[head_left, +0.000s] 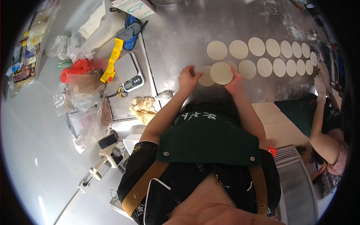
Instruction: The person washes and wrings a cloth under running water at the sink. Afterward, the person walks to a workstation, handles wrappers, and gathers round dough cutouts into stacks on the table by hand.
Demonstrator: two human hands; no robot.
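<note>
My right hand (235, 83) grips a pale, flat dough round (222, 73) by its right edge, raised over the steel table. Behind it, another dough round (231, 65) shows only in part. My left hand (189, 79) has its fingers curled together, with the tips at the left edge of a further dough round (205, 78), which the raised one partly overlaps. Two rows of similar rounds run off to the right, among them one in the near row (247, 69) and one in the far row (216, 50).
On my left lie a digital scale (131, 73), scissors (121, 93), a crumpled cloth (143, 109) and plastic bags (84, 90). A white box (137, 8) stands at the back. At the far right, a co-worker's gloved hands (321, 83) reach the row's end. Flour marks the steel table (180, 30).
</note>
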